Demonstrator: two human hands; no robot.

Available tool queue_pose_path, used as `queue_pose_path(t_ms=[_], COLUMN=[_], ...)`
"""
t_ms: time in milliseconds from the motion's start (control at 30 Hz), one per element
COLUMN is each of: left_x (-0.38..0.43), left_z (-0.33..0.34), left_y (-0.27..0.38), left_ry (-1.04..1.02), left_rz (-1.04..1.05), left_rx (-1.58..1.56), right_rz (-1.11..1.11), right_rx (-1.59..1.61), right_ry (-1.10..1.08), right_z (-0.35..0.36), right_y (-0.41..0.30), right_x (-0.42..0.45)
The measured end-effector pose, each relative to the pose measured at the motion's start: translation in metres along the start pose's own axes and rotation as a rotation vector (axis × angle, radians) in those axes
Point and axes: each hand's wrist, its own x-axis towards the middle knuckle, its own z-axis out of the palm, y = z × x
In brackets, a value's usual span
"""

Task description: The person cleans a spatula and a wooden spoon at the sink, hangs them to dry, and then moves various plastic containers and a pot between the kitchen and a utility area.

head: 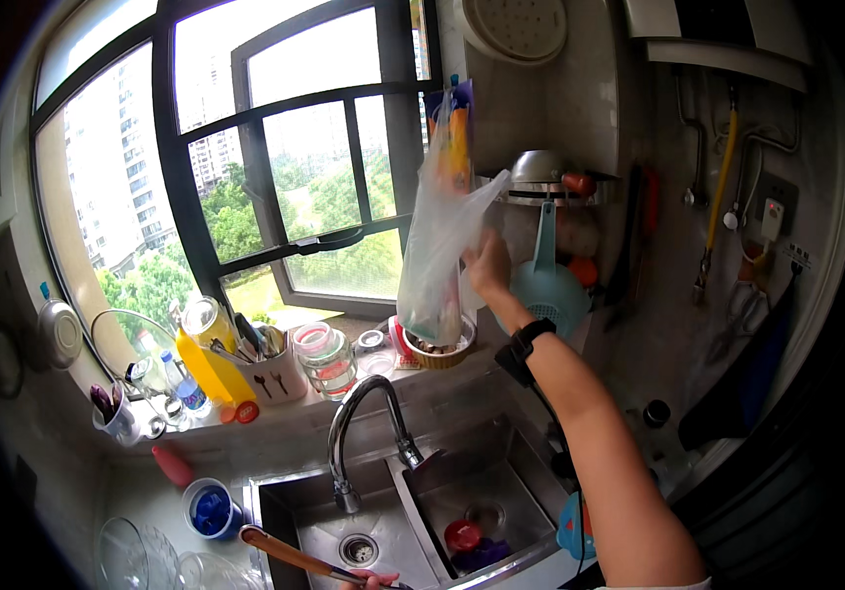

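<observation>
My right hand [490, 264] is raised beside a hanging translucent plastic bag [433, 258]. Its fingertips are at the bag's right edge, partly hidden, and whether they grip it I cannot tell. A black band is around that wrist. At the bottom edge only the fingers of my left hand [372, 580] show, closed on a utensil with a wooden handle [286, 550]. The utensil slants over the left sink basin [319, 516]; its head is out of sight. Just right of my right hand hangs a pale blue-green strainer [548, 291].
A chrome faucet [341, 420] arches over the double sink. Jars [325, 361], a cutlery holder [280, 377] and a ribbed bowl [441, 358] line the windowsill. A red cup [462, 535] lies in the right basin. Glassware [124, 553] and a tub [212, 509] stand left.
</observation>
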Motion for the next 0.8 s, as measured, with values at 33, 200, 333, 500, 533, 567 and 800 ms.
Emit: queue_pose_path(t_ms=[33, 200, 333, 500, 533, 567, 800], left_x=[0.0, 0.011, 0.032, 0.059, 0.06, 0.06, 0.067], left_z=[0.003, 0.023, 0.045, 0.075, 0.085, 0.093, 0.127], left_y=[0.003, 0.031, 0.034, 0.026, 0.028, 0.03, 0.032], left_ry=[-0.007, -0.089, -0.296, -0.621, -0.631, -0.647, -0.771], left_rz=[-0.01, -0.11, -0.14, -0.129, -0.094, -0.122, -0.09], left_rx=[0.012, 0.14, 0.339, 0.596, 0.569, 0.516, 0.461], right_rz=[-0.111, -0.204, -0.276, 0.101, 0.165, 0.228, 0.137], right_rx=[-0.012, 0.477, 0.81, 1.075, 1.082, 1.087, 1.061], right_ry=[0.14, -0.124, -1.023, -1.172, -1.117, -1.062, -0.873], right_z=[0.001, -0.045, -0.126, -0.172, -0.178, -0.184, -0.211], right_y=[-0.001, -0.044, -0.099, -0.101, -0.099, -0.097, -0.081], right_x=[-0.011, -0.107, -0.193, -0.232, -0.227, -0.222, -0.164])
